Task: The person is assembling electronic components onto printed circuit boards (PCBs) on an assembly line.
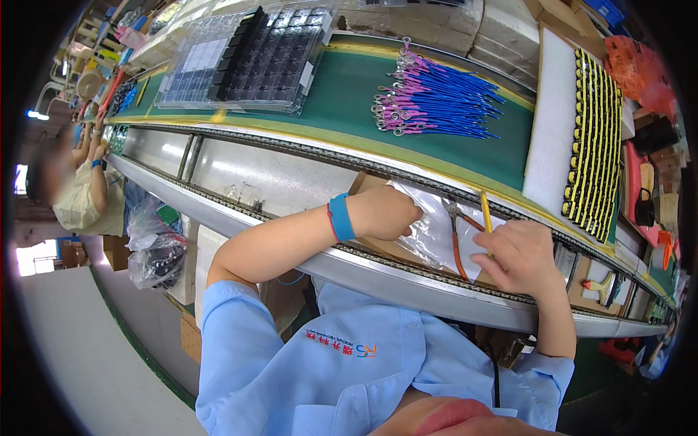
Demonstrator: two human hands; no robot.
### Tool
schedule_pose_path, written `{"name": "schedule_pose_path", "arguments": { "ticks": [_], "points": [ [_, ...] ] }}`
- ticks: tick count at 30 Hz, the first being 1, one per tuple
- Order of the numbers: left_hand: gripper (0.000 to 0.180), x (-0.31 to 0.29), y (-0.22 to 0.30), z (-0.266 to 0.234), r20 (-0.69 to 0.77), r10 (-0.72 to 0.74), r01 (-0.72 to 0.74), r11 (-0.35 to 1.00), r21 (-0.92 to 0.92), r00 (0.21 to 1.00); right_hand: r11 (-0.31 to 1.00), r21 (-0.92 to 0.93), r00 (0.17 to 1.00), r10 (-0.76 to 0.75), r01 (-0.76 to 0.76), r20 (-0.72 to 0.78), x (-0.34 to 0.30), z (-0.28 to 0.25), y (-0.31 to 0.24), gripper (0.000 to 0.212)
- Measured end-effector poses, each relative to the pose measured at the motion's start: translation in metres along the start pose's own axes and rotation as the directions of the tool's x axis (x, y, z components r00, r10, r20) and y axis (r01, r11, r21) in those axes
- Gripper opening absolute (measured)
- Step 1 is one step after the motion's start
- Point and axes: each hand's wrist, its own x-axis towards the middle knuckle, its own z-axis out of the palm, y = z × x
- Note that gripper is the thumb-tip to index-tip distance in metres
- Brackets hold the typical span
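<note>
At the bench's near edge, our left hand (382, 212) presses, fingers curled, on a clear plastic bag (436, 232) beside orange-handled pliers (456, 236). Our right hand (520, 258) grips a yellow pencil (485, 212). Clear trays (243, 58) hold small dark parts on the belt (349, 94).

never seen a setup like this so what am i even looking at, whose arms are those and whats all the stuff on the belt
This is one picture from a wide fisheye camera worn on a person's head, looking down, so straight edges bend. The two bare arms are that person's own. The left hand, with a blue wristband, presses on a clear plastic bag lying on cardboard at the bench edge. The right hand holds a yellow pencil. Orange-handled pliers lie between the hands. On the green conveyor belt behind lie a bundle of blue and purple cords with metal rings, clear and black compartment trays, and a white foam sheet beside rows of yellow-and-black parts. Another person works further left.
</note>
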Motion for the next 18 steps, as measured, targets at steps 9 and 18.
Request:
{"name": "schedule_pose_path", "arguments": {
  "ticks": [9,18],
  "points": [
    [0.024,0.003,0.002,0.004,-0.026,0.007,-0.007,1.000,-0.010,1.000,0.955,0.232,0.951,0.116,-0.187,0.288,-0.008,0.011,0.002,0.034],
    [0.026,0.002,0.002,0.001,0.006,0.022,-0.022,1.000,-0.010,1.000,0.895,-0.203,0.724,0.442,-0.398,0.530,-0.028,0.019,0.010,0.028]
  ]
}}
